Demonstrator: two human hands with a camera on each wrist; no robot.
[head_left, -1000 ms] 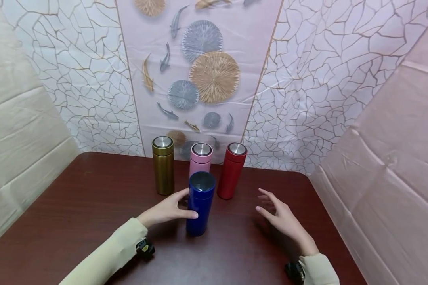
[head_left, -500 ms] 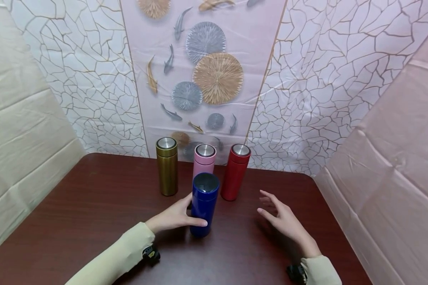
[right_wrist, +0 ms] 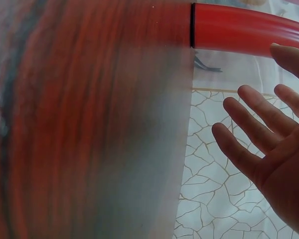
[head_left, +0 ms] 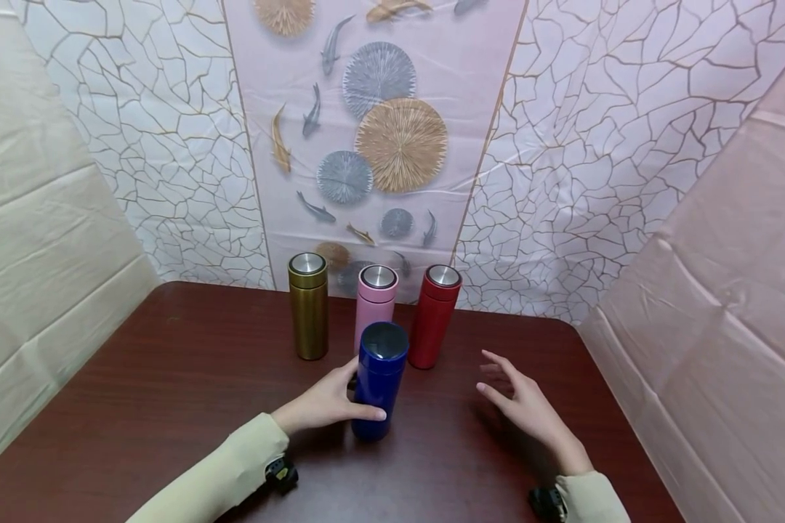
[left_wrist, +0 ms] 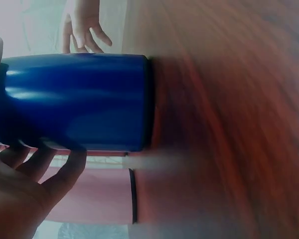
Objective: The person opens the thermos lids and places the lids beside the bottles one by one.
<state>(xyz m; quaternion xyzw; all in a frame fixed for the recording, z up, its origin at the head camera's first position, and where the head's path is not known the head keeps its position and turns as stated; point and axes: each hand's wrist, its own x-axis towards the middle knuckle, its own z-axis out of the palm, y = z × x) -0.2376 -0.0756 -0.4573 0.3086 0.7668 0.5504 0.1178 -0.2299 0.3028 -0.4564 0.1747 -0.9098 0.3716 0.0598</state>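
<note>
The blue vacuum flask (head_left: 382, 378), held one-handed near the table's (head_left: 190, 363) middle, could tilt if the grip shifts. The left hand (head_left: 325, 399) clasps it, thumb on the near side, fingers curled behind; the right hand (head_left: 528, 408), well apart at right, spreads loosely, holding nothing. Beyond stands the pink vacuum flask (head_left: 376, 309), easily knocked.

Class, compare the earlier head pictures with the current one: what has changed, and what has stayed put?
The left hand has reached further across and lower round the blue bottle, which has shifted slightly rightward and toward the person. The gold bottle, pink bottle and red bottle stayed in place; the right hand, holding nothing, is much as it was.
</note>
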